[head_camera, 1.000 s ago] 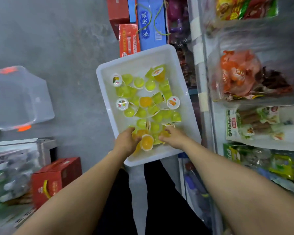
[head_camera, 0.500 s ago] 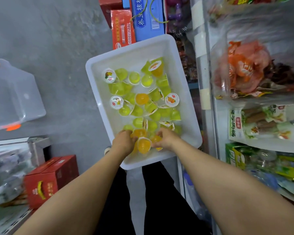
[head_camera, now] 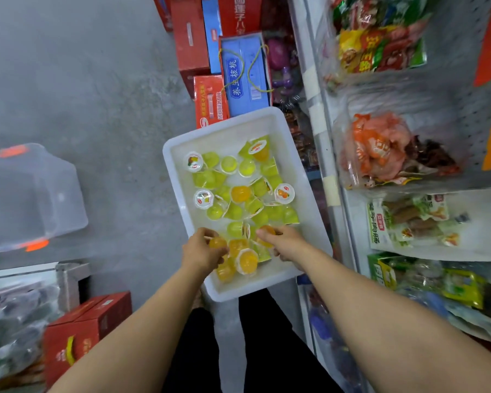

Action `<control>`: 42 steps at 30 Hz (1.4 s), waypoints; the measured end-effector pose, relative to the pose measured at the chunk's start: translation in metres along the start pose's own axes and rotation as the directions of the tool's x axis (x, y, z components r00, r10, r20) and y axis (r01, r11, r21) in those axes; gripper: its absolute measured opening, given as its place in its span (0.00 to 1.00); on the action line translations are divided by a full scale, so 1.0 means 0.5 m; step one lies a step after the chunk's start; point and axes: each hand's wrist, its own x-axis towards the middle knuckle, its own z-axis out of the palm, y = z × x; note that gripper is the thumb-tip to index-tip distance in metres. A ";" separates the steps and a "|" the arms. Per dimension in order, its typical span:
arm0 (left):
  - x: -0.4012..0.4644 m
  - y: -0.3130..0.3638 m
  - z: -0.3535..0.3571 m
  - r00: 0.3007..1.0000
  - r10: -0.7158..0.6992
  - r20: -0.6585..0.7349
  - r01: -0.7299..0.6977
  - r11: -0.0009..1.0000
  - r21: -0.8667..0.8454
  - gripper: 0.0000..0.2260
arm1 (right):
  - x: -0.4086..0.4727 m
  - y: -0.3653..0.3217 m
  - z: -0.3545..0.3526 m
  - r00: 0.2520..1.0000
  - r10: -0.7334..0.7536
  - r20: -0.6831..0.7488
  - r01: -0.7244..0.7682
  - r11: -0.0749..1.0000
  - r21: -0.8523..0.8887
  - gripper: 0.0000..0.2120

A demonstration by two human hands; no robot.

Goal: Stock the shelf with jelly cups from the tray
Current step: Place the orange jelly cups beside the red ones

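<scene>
I see a gray floor point(head_camera: 91, 109). On it sit red boxes point(head_camera: 192, 38) and a blue box point(head_camera: 245, 75) at the far end, a clear plastic tub point(head_camera: 31, 197) at the left, and one more red box point(head_camera: 85, 333) close to me. The shelf point(head_camera: 471, 225) on the right holds snack bags point(head_camera: 408, 222).

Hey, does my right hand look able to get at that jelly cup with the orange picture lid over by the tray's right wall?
Probably yes. The right hand is already in the tray, and the lidded cup sits uncovered just beyond it; only loose green cups lie between.
</scene>
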 end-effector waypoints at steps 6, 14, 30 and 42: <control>-0.063 0.022 -0.040 0.996 -0.024 0.081 0.048 0.949 -0.312 0.20 | -0.091 -0.032 0.009 0.992 -0.110 -0.064 0.122 0.968 0.220 0.12; -0.243 0.024 -0.114 0.933 0.232 0.277 -0.045 0.835 -0.549 0.19 | -0.307 -0.023 0.050 0.941 -0.241 -0.239 0.334 0.788 0.518 0.25; -0.769 0.116 -0.109 0.500 0.715 0.488 -0.141 0.624 -0.769 0.30 | -0.964 0.037 0.001 0.404 -0.473 -0.783 0.914 0.170 0.368 0.13; -1.207 0.085 0.118 0.091 0.828 0.553 -0.351 0.546 -0.761 0.18 | -1.412 0.301 -0.090 -0.115 -0.277 -0.954 0.991 0.035 -0.129 0.20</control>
